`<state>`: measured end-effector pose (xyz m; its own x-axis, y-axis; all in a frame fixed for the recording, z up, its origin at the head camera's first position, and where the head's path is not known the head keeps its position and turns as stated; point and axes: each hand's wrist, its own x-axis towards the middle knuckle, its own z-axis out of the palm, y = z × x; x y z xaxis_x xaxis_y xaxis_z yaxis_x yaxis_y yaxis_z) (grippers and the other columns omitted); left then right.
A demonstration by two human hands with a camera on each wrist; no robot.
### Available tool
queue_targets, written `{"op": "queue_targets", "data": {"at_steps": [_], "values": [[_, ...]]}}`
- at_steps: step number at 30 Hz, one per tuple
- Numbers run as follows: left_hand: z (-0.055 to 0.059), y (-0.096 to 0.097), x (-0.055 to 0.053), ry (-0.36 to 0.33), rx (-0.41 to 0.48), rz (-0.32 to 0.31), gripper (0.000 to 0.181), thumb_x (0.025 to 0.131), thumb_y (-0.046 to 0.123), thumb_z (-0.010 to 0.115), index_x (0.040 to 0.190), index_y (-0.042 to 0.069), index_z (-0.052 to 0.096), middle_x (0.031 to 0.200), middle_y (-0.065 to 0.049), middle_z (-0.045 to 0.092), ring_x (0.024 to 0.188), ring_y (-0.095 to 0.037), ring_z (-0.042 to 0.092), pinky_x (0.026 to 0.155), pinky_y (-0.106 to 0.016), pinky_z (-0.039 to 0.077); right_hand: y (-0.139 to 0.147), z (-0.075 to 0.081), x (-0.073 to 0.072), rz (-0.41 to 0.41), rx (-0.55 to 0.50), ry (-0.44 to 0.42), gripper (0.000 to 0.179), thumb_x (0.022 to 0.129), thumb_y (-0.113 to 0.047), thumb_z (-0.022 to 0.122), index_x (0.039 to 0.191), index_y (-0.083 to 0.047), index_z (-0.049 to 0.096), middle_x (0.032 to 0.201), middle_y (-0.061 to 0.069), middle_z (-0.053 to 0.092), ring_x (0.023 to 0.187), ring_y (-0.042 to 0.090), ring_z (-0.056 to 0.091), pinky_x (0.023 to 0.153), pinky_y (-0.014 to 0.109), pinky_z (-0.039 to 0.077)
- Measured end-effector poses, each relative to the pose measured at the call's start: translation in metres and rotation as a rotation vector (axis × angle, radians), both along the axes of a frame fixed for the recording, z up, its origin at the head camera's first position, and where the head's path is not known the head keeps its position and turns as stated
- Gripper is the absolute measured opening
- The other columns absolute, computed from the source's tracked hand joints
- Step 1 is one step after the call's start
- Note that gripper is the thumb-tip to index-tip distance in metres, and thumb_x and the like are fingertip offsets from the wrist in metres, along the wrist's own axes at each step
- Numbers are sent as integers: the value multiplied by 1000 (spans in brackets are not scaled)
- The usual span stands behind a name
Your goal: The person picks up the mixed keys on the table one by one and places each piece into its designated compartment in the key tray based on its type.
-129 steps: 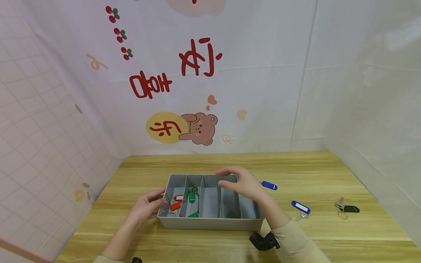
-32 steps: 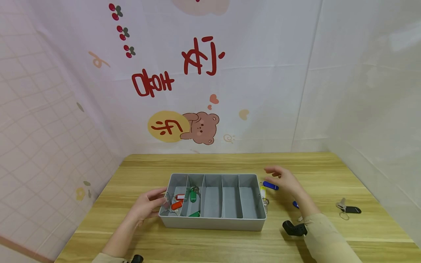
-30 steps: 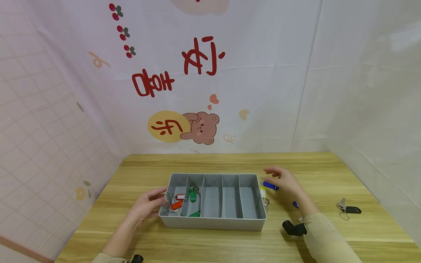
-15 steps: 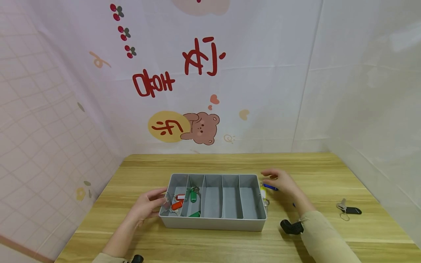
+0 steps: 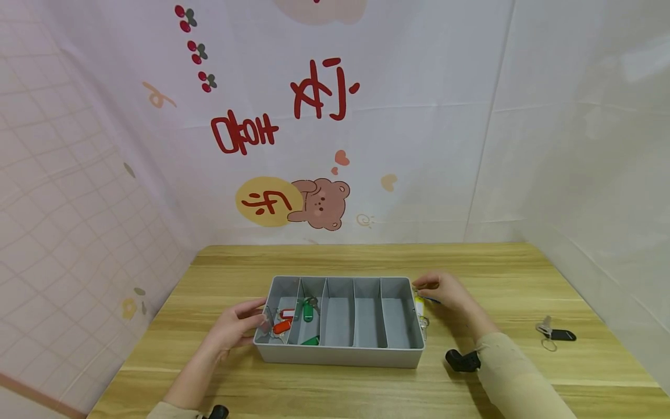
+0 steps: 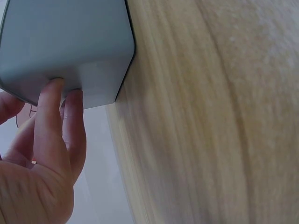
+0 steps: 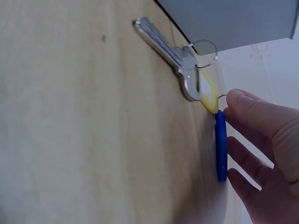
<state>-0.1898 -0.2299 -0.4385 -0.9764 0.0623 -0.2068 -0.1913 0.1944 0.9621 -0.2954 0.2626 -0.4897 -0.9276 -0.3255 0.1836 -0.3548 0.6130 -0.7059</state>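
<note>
A grey divided tray stands on the table. At its left end is my left hand; in the left wrist view, nearly straight fingers touch the outer wall. Two red key tags lie in the leftmost compartment, two green key tags in the one beside it. Against the tray's right end lies a yellow key tag with a key. My right hand pinches a blue key tag at its ring end, between thumb and forefinger. The right hand partly hides this tag in the head view.
A black key tag with keys lies on the wooden table, far to the right. A printed cloth hangs behind the table, with cloth at both sides too.
My right hand has moved left and down onto the blue key tag, and its fingers have closed. The other blue tag is now hidden under the right arm. The left hand stays put.
</note>
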Motion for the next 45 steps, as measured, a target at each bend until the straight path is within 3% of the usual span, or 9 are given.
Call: {"op": "queue_targets", "data": {"at_steps": [8,22,40,45], "values": [[0,0,0,12,-6,1,54,94,4,64,144,-5,45,130,-30,54,102,-29,64,77,-48,59,-6,-4,1,-47,71,72,12,85,-7,76,96,-8,79,99,8,72,94,27,66,84,43,53],[0,1,-1,7,10,3,55,94,3,64,144,-5,45,129,-30,55,101,-30,64,77,-48,59,-5,-9,0,-157,95,137,5,85,-12,78,89,-14,80,94,4,73,90,25,67,83,45,52],[-1,-1,1,3,4,-1,53,95,5,64,144,-3,47,131,-28,56,103,-32,64,79,-47,58,-1,10,6,-256,36,118,10,93,-15,71,97,-8,78,94,6,74,93,30,64,81,49,50],[0,-2,1,5,9,-5,53,95,7,64,144,-3,47,132,-29,55,105,-34,64,80,-47,58,2,15,9,-307,30,107,15,95,-18,68,100,-8,78,96,7,73,90,29,64,77,44,50]]}}
